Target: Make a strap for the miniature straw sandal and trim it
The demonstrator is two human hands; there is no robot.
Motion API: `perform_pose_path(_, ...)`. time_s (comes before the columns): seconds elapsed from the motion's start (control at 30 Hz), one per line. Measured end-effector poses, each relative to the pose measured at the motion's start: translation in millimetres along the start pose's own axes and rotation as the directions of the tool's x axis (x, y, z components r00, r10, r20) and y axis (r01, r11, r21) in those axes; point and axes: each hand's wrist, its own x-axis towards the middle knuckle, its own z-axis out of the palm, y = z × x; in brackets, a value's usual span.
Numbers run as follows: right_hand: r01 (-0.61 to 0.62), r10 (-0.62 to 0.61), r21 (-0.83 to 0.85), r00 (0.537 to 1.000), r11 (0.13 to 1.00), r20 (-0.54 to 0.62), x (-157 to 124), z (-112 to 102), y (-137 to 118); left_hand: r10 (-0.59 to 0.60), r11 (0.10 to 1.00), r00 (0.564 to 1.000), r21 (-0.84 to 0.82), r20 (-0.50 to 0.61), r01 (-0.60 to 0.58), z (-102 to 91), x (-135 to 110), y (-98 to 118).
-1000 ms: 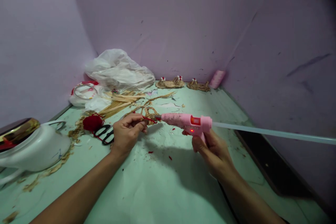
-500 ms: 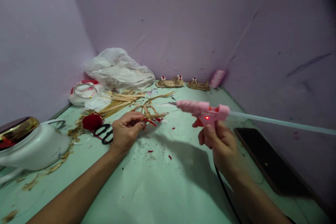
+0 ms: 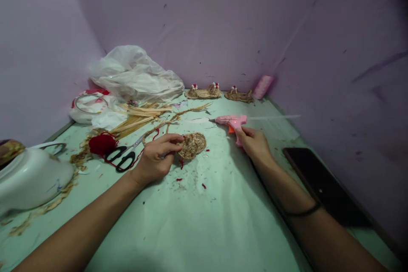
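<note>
- landmark = scissors (image 3: 128, 149), black loop handles, metal blades, lying on the pale green worktop (image 3: 178, 229).
- woven piece (image 3: 191, 148): right of the scissors, off the end of the left hand (image 3: 156, 157). two rounded coiled lobes run together, straw-coloured plait, coarse ridged surface.
- left grip: fingers closed, pinching the woven piece at its left edge; thumb contact partly hidden. can't tell if the piece clears the worktop.
- handling guess: woven piece very light, springy, rough enough not to slip. plait could fray or loosen if squeezed or tugged. best hold is a rim pinch, well off any fresh glue.
- glue gun (image 3: 228, 120): further right of the scissors and beyond them. glossy pink plastic body, orange trigger, lit lamp, thin metal nozzle pointing left.
- right hand (image 3: 255, 146): grip wrapped round the glue gun's handle. right place for it, i'd say; body light and rigid, nozzle likely hot.
- glue stick (image 3: 274, 117): out the gun's rear, translucent, straight, stiff looking.
- yarn ball (image 3: 102, 143): just left of the scissors, deep red, fuzzy, soft. loose red strand runs around the scissors.
- beyond the scissors: straw strips (image 3: 143, 112), flat, dry, probably brittle; plaited cord (image 3: 178, 114), thin and bendy.
</note>
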Motion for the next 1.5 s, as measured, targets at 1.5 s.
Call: perform_pose_path(1.5,0.541,-0.381,-0.207,0.77,0.815,0.512,-42,39,-40,-0.273,0.91,0.885,0.398,0.377,0.112,3.5,15,15)
